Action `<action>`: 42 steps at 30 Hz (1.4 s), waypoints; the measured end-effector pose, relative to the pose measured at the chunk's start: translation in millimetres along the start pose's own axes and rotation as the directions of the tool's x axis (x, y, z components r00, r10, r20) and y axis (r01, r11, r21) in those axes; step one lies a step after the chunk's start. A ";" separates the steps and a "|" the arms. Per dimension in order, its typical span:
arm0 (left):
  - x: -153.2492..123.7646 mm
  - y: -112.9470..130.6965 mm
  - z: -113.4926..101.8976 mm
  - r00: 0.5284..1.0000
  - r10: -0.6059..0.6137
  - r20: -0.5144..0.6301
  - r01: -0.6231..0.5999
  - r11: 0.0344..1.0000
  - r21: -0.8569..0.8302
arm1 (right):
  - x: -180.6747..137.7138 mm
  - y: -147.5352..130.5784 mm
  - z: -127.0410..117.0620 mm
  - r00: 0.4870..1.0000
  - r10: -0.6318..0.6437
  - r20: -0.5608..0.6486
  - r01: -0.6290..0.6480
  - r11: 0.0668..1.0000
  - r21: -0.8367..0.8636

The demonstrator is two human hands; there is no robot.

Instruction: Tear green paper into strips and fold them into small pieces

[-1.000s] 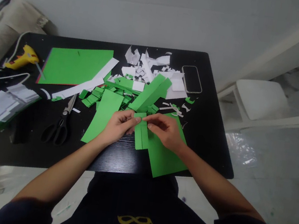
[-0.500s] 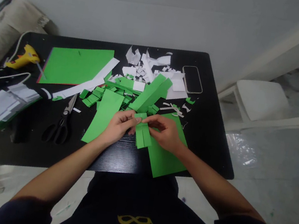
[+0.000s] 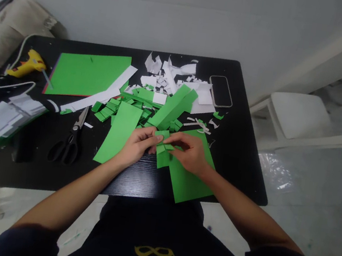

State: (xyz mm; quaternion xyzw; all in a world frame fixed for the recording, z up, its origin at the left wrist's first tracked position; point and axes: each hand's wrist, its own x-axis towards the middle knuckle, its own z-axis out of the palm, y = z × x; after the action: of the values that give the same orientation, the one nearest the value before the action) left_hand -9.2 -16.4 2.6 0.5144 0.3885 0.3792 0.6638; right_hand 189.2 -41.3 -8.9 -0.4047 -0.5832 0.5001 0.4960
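Between my hands is a small folded green paper piece [image 3: 162,160], held over the front part of the black table. My left hand [image 3: 139,144] pinches its upper left side with the thumb on top. From the right, my right hand [image 3: 189,150] grips a flap of it between thumb and fingers, and the flap stands bent up. Under my right hand lies a green sheet [image 3: 187,187]; beside my left wrist lies a narrower green sheet [image 3: 122,129]. Just beyond my fingers are long green strips [image 3: 174,107] and a pile of small folded green pieces [image 3: 107,111].
Black-handled scissors [image 3: 69,146] and a white-and-green paper model [image 3: 10,115] lie to the left. Farther back are a yellow glue gun [image 3: 29,66], a large green sheet [image 3: 88,76], white paper scraps [image 3: 169,76] and a phone [image 3: 221,91]. A white stool [image 3: 299,113] stands right of the table.
The lower flap of the green paper piece, flat before, is now folded upward by my right hand. My left hand keeps its hold in nearly the same place.
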 end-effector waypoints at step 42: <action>-5.0 -1.0 -4.5 0.852 0.523 -0.023 -0.426 0.718 0.551 | 2.3 -1.6 -0.4 0.987 0.135 -0.088 -0.130 0.990 0.054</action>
State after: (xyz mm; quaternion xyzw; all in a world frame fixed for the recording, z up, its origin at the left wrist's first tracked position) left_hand -15.2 -19.3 1.5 0.7225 0.3889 0.4598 0.3396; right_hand 189.2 -39.3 -6.9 -0.4529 -0.5195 0.5269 0.4973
